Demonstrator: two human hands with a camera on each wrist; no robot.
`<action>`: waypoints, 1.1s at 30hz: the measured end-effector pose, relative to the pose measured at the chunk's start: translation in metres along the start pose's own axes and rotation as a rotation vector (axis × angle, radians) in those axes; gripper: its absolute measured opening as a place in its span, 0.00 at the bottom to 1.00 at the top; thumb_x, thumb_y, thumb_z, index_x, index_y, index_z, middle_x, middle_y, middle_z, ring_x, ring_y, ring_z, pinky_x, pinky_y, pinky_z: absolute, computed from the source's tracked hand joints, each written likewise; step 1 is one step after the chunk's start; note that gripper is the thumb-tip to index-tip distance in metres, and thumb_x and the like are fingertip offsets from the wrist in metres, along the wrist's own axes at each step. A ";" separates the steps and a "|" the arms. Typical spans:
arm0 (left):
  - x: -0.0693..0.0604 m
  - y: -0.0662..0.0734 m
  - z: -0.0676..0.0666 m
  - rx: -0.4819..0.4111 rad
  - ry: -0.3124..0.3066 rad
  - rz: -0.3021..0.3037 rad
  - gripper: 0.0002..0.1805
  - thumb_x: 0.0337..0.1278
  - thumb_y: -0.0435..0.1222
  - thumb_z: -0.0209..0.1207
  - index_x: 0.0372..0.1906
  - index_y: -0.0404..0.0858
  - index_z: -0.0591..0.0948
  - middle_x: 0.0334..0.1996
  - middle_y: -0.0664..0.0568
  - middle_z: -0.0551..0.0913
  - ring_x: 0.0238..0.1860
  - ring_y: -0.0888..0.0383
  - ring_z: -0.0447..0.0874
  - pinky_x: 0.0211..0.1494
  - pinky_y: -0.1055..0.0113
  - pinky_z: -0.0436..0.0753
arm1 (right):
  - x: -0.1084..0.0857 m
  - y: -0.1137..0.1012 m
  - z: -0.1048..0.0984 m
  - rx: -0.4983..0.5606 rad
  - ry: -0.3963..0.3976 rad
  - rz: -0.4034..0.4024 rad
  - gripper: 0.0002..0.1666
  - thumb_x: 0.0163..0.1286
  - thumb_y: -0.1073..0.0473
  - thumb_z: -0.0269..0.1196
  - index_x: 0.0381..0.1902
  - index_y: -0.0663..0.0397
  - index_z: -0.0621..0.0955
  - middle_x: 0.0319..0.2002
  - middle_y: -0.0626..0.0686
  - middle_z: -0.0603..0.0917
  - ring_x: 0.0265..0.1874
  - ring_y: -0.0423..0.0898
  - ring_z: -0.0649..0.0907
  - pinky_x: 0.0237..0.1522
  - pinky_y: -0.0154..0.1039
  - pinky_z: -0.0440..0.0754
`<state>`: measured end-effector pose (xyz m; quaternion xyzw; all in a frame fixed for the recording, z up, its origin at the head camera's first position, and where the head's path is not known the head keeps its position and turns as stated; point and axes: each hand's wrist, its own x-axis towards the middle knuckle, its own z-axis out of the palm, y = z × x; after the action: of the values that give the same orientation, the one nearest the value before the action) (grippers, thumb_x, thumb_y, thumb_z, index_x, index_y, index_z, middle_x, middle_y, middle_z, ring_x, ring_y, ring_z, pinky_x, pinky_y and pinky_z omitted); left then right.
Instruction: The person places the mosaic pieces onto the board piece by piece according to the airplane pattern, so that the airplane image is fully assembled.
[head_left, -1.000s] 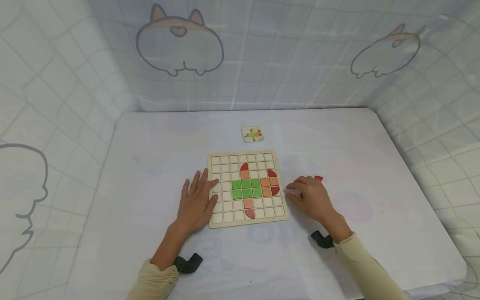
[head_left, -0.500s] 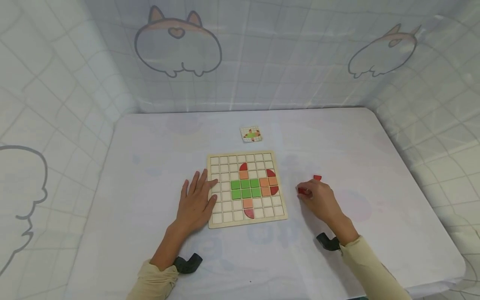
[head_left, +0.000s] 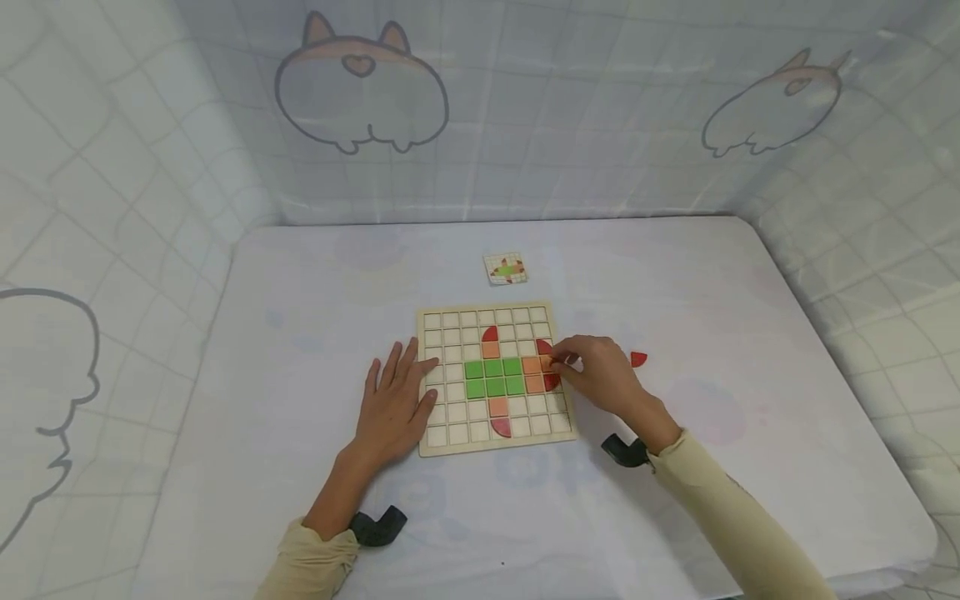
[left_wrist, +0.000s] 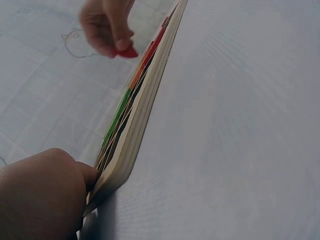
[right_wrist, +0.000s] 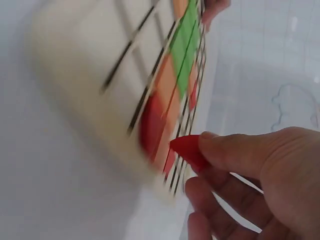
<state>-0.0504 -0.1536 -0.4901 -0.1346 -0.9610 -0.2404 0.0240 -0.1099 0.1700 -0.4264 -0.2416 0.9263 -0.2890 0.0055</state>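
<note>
A square wooden grid board point(head_left: 450, 446) lies on the table, with green, orange and red pieces set in its cells. My left hand point(head_left: 393, 408) is spread flat at the board's left edge, thumb and fingertip on the rim. Over the board's right edge, my right hand point(head_left: 603, 375) pinches a red quarter-circle piece point(right_wrist: 189, 150) between thumb and fingers, above the orange and red pieces. In the left wrist view the same red piece point(left_wrist: 129, 51) shows raised off the board. Another red quarter-circle piece point(head_left: 638, 359) lies on the table right of the board.
A small pattern card point(head_left: 506, 268) lies behind the board, printed with a similar coloured figure. White cloth covers the table point(head_left: 300, 292). Patterned curtains point(head_left: 510, 108) stand around its back and sides. A dark strap part point(head_left: 626, 451) sticks out from each wrist.
My right hand picked up a red piece from the table at the right and carried it left over the board's edge. The left hand stays in place.
</note>
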 end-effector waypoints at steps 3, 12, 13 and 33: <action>0.000 0.001 -0.001 -0.005 0.000 0.001 0.25 0.72 0.46 0.46 0.70 0.43 0.68 0.78 0.43 0.48 0.77 0.45 0.37 0.73 0.43 0.37 | 0.014 -0.012 0.008 0.057 -0.022 -0.026 0.06 0.60 0.66 0.72 0.36 0.56 0.87 0.31 0.44 0.86 0.30 0.39 0.82 0.35 0.40 0.81; 0.000 0.003 -0.003 -0.016 0.011 0.007 0.25 0.72 0.45 0.47 0.69 0.43 0.68 0.77 0.42 0.49 0.77 0.45 0.37 0.73 0.43 0.37 | 0.042 -0.039 0.035 0.216 -0.038 -0.191 0.07 0.58 0.68 0.72 0.33 0.55 0.85 0.31 0.45 0.84 0.30 0.38 0.82 0.35 0.34 0.81; -0.001 0.003 -0.003 -0.016 0.013 0.010 0.25 0.73 0.45 0.46 0.69 0.42 0.68 0.77 0.42 0.49 0.77 0.45 0.38 0.72 0.42 0.37 | 0.045 -0.041 0.037 0.236 -0.044 -0.205 0.07 0.58 0.69 0.72 0.33 0.56 0.85 0.31 0.45 0.84 0.30 0.38 0.82 0.35 0.33 0.81; -0.002 0.002 -0.002 -0.009 -0.002 0.010 0.25 0.73 0.45 0.47 0.70 0.45 0.68 0.78 0.43 0.47 0.77 0.45 0.37 0.72 0.41 0.37 | 0.072 -0.065 0.074 -0.021 -0.196 -0.213 0.05 0.63 0.55 0.71 0.36 0.45 0.90 0.33 0.39 0.85 0.33 0.39 0.77 0.38 0.35 0.73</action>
<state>-0.0477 -0.1538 -0.4875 -0.1398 -0.9592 -0.2445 0.0236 -0.1340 0.0516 -0.4437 -0.3658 0.8934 -0.2530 0.0627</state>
